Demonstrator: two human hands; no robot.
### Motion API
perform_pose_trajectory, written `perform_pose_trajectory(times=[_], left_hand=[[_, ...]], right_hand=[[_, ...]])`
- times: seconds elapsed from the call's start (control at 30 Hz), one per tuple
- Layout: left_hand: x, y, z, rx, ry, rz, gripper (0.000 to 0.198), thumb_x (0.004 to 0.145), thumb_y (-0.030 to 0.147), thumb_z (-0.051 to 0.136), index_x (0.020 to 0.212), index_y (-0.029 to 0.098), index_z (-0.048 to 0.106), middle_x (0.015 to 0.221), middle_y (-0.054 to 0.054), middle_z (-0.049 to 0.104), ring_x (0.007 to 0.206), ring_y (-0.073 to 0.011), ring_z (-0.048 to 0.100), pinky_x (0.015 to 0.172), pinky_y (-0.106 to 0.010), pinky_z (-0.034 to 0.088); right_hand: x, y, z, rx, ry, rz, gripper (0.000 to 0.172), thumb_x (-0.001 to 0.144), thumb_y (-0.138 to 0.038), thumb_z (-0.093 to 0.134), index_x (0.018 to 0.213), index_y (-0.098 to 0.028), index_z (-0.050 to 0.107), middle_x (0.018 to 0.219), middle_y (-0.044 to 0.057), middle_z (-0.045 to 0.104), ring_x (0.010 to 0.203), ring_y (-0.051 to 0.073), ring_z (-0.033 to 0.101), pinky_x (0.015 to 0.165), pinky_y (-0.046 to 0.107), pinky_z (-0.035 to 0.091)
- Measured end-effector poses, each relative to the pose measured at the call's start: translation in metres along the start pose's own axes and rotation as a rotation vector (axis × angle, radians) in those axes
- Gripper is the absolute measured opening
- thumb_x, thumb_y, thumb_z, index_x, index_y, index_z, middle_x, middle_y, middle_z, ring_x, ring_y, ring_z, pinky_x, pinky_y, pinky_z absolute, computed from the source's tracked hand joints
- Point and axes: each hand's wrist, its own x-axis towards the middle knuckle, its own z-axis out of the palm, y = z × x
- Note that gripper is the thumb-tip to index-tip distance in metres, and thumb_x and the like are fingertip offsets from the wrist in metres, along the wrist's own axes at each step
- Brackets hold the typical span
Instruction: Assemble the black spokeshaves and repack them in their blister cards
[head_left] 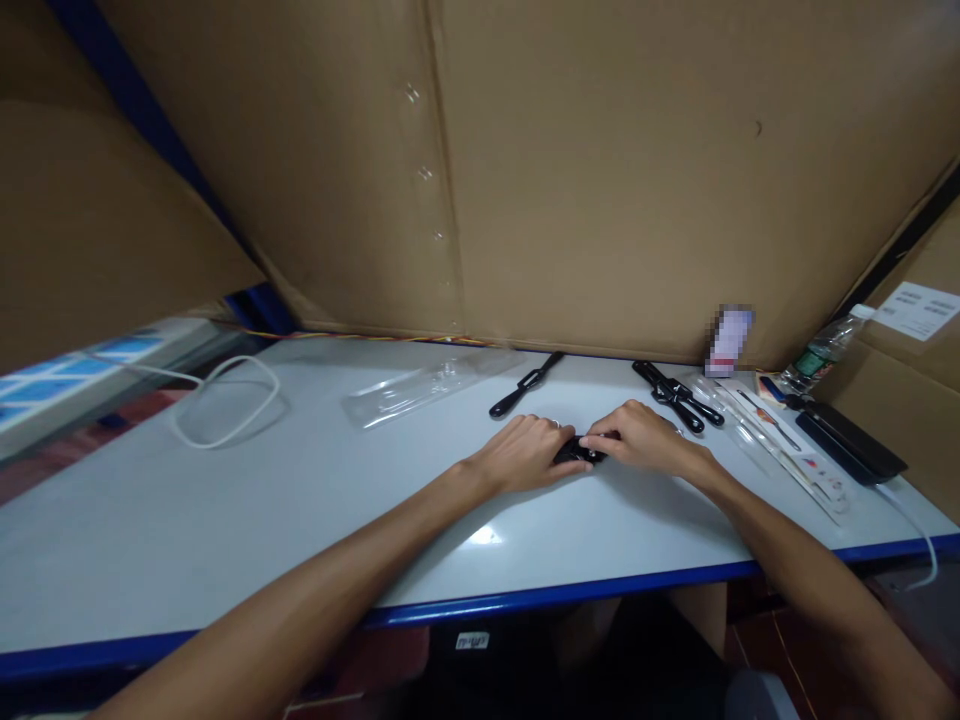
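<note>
My left hand (529,453) and my right hand (643,436) meet at the middle of the white table (300,520). Between their fingertips sits a small black part (579,450), mostly hidden by the fingers; it looks like a black strap piece. Both hands pinch it from either side. A single black strap (525,385) lies just beyond my left hand. Two or three more black straps (677,395) lie crossed beyond my right hand.
A clear plastic bag (427,385) lies at the back centre. Packaged items (787,450), a black flat device (851,442) and a plastic bottle (825,350) crowd the right end. A white cable loop (225,405) lies left. Cardboard walls (600,170) close the back.
</note>
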Motion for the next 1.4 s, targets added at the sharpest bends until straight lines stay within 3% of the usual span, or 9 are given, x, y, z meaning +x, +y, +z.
perform_pose_trajectory(times=[0.1,0.3,0.5,0.7,0.97,1.2,1.4], left_hand=[[-0.0001,-0.0004,0.0008,0.015,0.007,0.004,0.059,0.099,0.067,0.043,0.107,0.014,0.070,0.082,-0.013,0.073,0.078,-0.0304,0.070,0.066,-0.036,0.042],[-0.0001,-0.0003,0.0007,-0.034,0.010,0.007,0.052,0.099,0.062,0.044,0.100,0.016,0.069,0.083,-0.012,0.073,0.075,-0.0290,0.070,0.064,-0.036,0.040],[-0.0001,-0.0021,0.0033,-0.012,0.030,0.012,0.060,0.098,0.068,0.042,0.103,0.015,0.070,0.079,-0.013,0.072,0.074,-0.0300,0.069,0.064,-0.037,0.040],[-0.0002,0.0005,-0.0004,-0.013,-0.001,0.001,0.053,0.100,0.062,0.044,0.101,0.016,0.069,0.083,-0.012,0.073,0.075,-0.0290,0.070,0.064,-0.035,0.040],[0.0000,-0.0013,0.0013,-0.003,0.012,0.008,0.060,0.098,0.068,0.042,0.104,0.015,0.070,0.080,-0.012,0.073,0.074,-0.0296,0.070,0.064,-0.035,0.041],[-0.0002,0.0002,-0.0003,-0.044,0.009,0.007,0.050,0.100,0.060,0.045,0.099,0.017,0.069,0.084,-0.013,0.074,0.076,-0.0294,0.070,0.063,-0.036,0.039],[-0.0004,0.0002,0.0004,-0.004,0.005,-0.002,0.057,0.099,0.066,0.044,0.105,0.016,0.071,0.081,-0.013,0.073,0.076,-0.0316,0.070,0.063,-0.037,0.038]], right_hand=[[0.0007,0.0019,0.0004,-0.092,0.049,0.034,0.035,0.098,-0.030,0.059,0.067,-0.017,0.067,0.057,-0.004,0.043,0.058,0.011,0.027,0.060,0.030,0.017],[0.0002,-0.0018,-0.0014,0.106,-0.069,-0.015,0.038,0.097,-0.031,0.061,0.062,-0.017,0.064,0.052,-0.007,0.035,0.055,0.009,0.027,0.059,0.028,0.019],[0.0005,0.0011,0.0009,-0.087,0.041,0.028,0.036,0.099,-0.031,0.058,0.067,-0.018,0.069,0.056,-0.004,0.042,0.057,0.011,0.025,0.060,0.030,0.017],[0.0001,-0.0017,-0.0013,0.072,-0.059,0.011,0.039,0.097,-0.033,0.060,0.061,-0.017,0.065,0.051,-0.007,0.036,0.053,0.008,0.027,0.058,0.028,0.018],[0.0004,0.0014,0.0016,-0.094,0.039,0.041,0.038,0.099,-0.032,0.059,0.064,-0.018,0.067,0.055,-0.004,0.042,0.057,0.011,0.025,0.059,0.030,0.018],[0.0013,0.0021,0.0037,0.108,-0.047,-0.025,0.034,0.096,-0.031,0.060,0.066,-0.017,0.070,0.053,-0.006,0.042,0.055,0.009,0.029,0.059,0.029,0.019],[-0.0002,0.0010,0.0014,-0.046,0.035,0.020,0.036,0.099,-0.032,0.058,0.067,-0.019,0.069,0.055,-0.005,0.042,0.057,0.011,0.025,0.060,0.030,0.018]])
